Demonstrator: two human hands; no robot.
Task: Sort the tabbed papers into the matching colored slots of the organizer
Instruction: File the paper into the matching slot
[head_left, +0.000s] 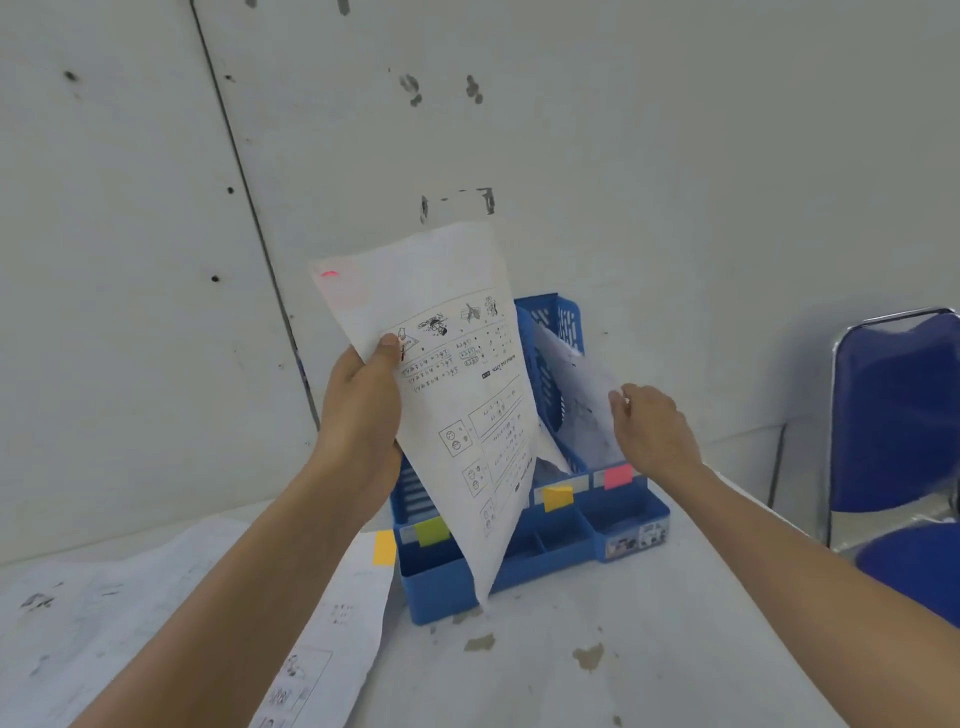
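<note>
Your left hand (363, 410) pinches the pink-tabbed sheet (467, 415), long axis near upright. The pink slot (618, 475) lies rightward, beside your right hand (654, 431), whose grip is unclear.

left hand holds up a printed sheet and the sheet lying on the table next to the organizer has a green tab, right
Not quite. The tab on the flat sheet lying on the table next to the organizer is yellow, not green, as the head view shows. The rest is right: the left hand holds up a printed sheet.
</note>
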